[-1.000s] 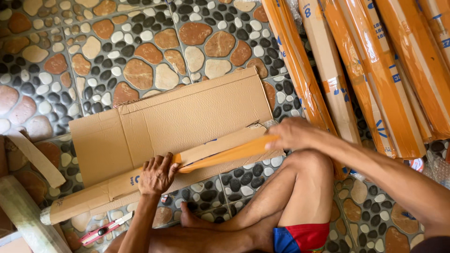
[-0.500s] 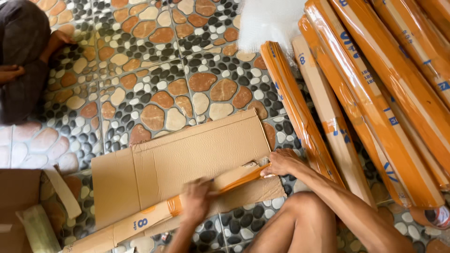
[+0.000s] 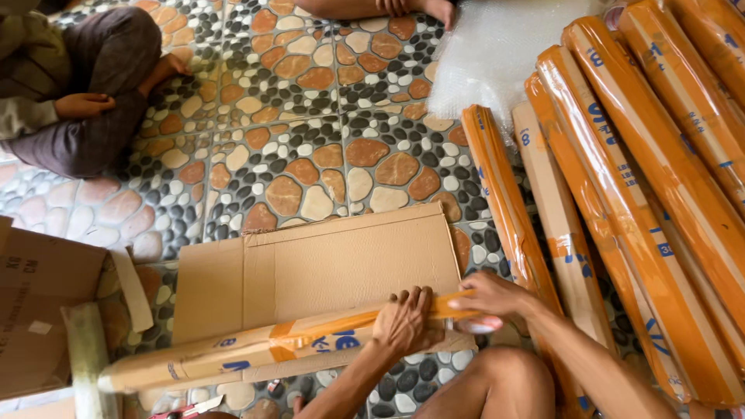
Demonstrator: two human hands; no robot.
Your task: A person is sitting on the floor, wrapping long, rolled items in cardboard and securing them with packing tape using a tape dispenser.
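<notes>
The finished stack of orange-taped long parcels (image 3: 644, 194) lies to your right. The flat cardboard sheet (image 3: 326, 268) lies on the pebble-pattern floor (image 3: 310, 101). The current long parcel (image 3: 272, 345) rests across its near edge, taped only in part. Your left hand (image 3: 405, 320) is pressed flat over it. Your right hand (image 3: 497, 299) pinches the orange tape (image 3: 454, 305) at its end.
</notes>
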